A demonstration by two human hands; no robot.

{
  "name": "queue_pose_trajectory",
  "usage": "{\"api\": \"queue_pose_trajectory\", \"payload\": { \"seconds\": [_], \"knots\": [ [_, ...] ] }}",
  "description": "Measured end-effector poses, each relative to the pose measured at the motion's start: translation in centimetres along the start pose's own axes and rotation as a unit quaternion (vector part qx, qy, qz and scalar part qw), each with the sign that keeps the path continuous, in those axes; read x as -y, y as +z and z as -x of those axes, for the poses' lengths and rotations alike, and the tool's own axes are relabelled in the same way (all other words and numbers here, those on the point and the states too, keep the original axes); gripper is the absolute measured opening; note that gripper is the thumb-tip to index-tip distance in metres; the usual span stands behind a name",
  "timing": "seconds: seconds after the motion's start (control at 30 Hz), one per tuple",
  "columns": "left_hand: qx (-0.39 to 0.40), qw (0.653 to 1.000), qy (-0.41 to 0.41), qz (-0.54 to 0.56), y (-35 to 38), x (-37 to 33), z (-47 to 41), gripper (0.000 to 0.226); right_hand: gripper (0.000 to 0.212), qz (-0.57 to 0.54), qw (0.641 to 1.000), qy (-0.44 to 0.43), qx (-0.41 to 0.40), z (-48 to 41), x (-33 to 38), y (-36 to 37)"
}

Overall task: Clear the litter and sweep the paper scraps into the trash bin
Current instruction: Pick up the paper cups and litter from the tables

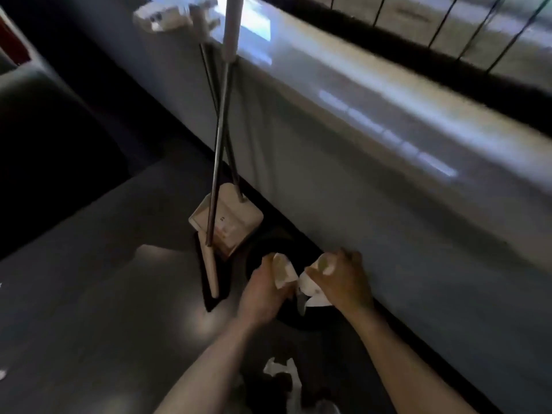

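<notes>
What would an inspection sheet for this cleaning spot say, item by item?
Surface: dark glossy floor with glare patches.
Job's things: black trash bin under both hands; broom and dustpan lean against the pale wall beside the bin.
Clutter: white paper scraps on the floor nearer the person.
Grips: left hand holds a pale paper wad; right hand holds a white paper wad; both are over the bin.
Cables: nothing seen.
Surroundings: dark railing above the wall; a blurred white object at the top, too blurred to identify.
</notes>
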State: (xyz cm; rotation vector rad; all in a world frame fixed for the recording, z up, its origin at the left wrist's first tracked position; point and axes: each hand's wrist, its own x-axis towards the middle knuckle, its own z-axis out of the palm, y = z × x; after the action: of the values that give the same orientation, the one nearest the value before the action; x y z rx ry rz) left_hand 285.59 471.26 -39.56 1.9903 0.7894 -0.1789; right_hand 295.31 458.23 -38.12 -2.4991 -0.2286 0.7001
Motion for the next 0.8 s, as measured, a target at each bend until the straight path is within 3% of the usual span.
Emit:
{"api": "queue_pose_trajectory", "payload": {
  "seconds": [0.1,0.17,0.3,0.43,0.53,0.67,0.8],
  "knots": [
    [0.056,0.998,0.001,-0.022,1.6,4.4,-4.1,0.094,0.086,-0.003,0.999,0.03,0.015,-3.7,-1.6,5.0],
    [0.067,0.997,-0.001,-0.023,1.9,6.8,-5.6,0.093,0.092,-0.003,0.998,0.041,0.046,-5.2,-2.3,7.4],
    [0.046,0.999,-0.015,-0.024,-0.3,9.0,-6.2,0.081,0.088,0.017,0.996,0.046,0.071,-5.4,-2.1,9.3],
    [0.005,1.0,-0.025,-0.013,-5.4,6.9,-3.5,0.077,0.081,0.035,0.995,0.025,0.092,-3.1,1.6,7.2],
    [-0.019,0.999,-0.039,-0.011,-10.0,3.8,0.0,0.075,0.076,0.068,0.992,-0.024,0.107,-0.6,6.8,4.1],
    [-0.107,0.992,-0.068,0.011,-18.8,-1.4,6.5,0.075,0.075,0.121,0.975,-0.149,0.116,4.5,17.9,-1.2],
    [-0.2,0.975,-0.096,0.029,-29.0,-4.3,13.9,0.079,0.073,0.177,0.921,-0.315,0.148,10.7,30.9,-4.2]
  ]
}}
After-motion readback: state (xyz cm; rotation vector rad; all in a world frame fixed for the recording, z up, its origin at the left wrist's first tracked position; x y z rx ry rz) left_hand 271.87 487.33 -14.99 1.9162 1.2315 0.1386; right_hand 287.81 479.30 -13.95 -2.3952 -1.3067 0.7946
